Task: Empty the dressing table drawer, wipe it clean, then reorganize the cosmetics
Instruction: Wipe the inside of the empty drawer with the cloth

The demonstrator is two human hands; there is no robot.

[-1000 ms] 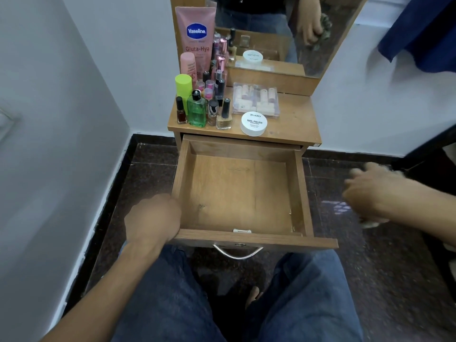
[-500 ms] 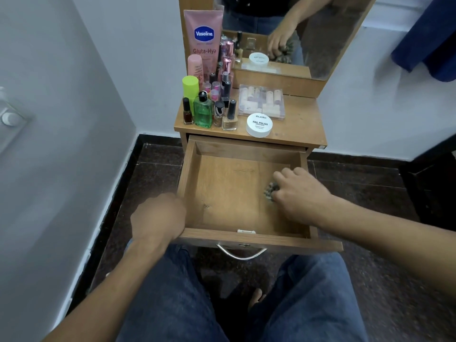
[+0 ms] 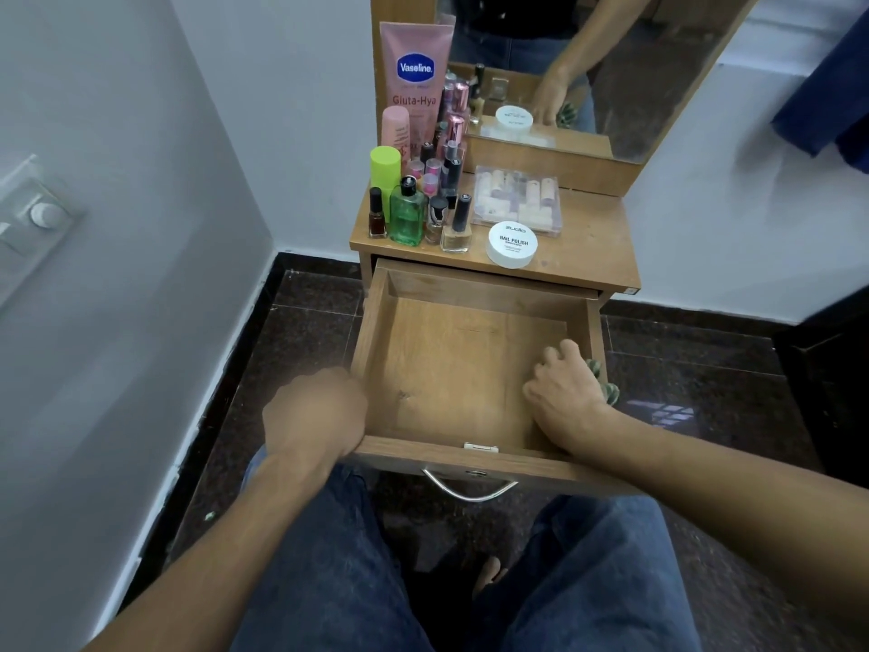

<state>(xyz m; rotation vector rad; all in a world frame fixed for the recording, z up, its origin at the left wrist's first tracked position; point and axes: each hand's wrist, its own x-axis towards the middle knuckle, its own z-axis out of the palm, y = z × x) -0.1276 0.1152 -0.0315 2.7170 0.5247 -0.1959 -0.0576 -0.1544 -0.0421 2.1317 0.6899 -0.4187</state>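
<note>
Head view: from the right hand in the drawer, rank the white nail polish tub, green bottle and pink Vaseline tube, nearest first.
1. white nail polish tub, front centre.
2. green bottle, front left.
3. pink Vaseline tube, back left.

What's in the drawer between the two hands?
Only the bare wooden floor of the drawer lies between the left hand and the right hand with its cloth, seen in the head view.
</note>
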